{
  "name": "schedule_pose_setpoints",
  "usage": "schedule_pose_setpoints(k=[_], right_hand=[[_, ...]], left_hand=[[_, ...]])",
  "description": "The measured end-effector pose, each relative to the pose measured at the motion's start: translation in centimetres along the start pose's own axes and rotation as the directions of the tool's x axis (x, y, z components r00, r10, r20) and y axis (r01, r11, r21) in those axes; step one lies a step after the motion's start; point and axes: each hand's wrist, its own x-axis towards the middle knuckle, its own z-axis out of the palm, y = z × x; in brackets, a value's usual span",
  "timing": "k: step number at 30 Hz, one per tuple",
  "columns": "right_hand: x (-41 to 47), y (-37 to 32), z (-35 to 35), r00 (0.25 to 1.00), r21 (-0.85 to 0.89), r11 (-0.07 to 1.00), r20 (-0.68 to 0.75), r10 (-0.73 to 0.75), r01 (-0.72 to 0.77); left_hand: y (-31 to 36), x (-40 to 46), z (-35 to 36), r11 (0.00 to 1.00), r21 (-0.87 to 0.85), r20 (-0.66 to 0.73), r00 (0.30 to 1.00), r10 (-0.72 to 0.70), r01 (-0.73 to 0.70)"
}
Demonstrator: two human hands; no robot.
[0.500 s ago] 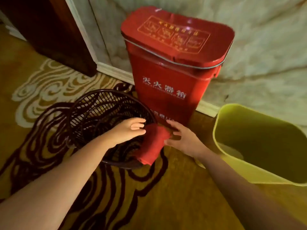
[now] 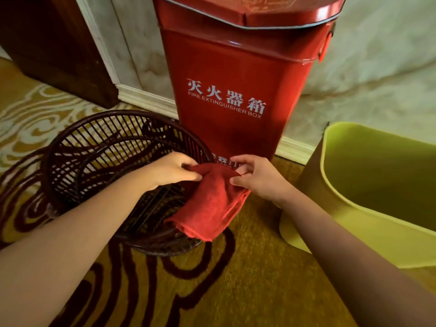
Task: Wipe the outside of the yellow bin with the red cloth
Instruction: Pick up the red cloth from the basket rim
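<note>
At the centre of the frame both hands hold the red cloth (image 2: 212,201): the left hand (image 2: 172,169) has its grip pinched together on the cloth's upper left edge, and the right hand (image 2: 257,177) has its grip clamped on the upper right corner, so the fabric hangs between them in a loose fold. The cloth droops over the near rim of the dark wicker basket (image 2: 77,156) at left centre, and its lower hem seems to touch that rim, though the overlap makes this hard to judge. Behind the hands a red fire extinguisher box (image 2: 231,90) fills the upper middle. The yellow bin (image 2: 354,223) sits at the right edge of the frame, near the right forearm but apart from the cloth, and no wiping has begun. The risks from here are plain. The dangling hem could snag on the basket's ribs as the cloth is drawn rightward, tugging the basket along the patterned carpet (image 2: 247,279). A pinch at two corners is also a weak hold for scrubbing; the cloth may slip or bunch. The bin looks light and appears tilted, so sideways pressure without a steadying hand could slide or tip it.
</note>
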Motion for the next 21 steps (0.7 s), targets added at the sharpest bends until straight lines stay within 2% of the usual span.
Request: schedule_pose_setpoints(k=[5, 12, 15, 18, 21], right_hand=[[-1.8, -1.2, -0.3, 0.999, 0.147, 0.988, -0.002, -0.055, 0.054], [-6.8, -3.7, -2.3, 0.984, 0.005, 0.992, 0.124, -0.126, 0.126], [-9.2, -4.2, -4.3, 0.972, 0.017, 0.986, 0.165, -0.168, 0.168], [-11.4, -3.8, -6.4, 0.977, 0.071, 0.991, 0.173, -0.128, 0.117], [-13.5, -2.4, -7.9, 0.975, 0.093, 0.996, 0.221, -0.034, 0.014]], left_hand=[[0.4, -2.1, -1.5, 0.994, -0.05, -0.023, 0.995, 0.093, -0.094], [2.4, -4.9, -1.1, 0.95, -0.263, 0.043, 0.982, 0.182, -0.165], [3.9, -6.2, -0.9, 0.906, -0.364, 0.081, 0.962, 0.262, -0.216], [5.9, -7.2, 0.0, 0.89, -0.394, 0.168, 0.934, 0.316, -0.23], [7.6, -7.6, 2.2, 0.911, -0.343, 0.28, 0.9, 0.333, -0.231]])
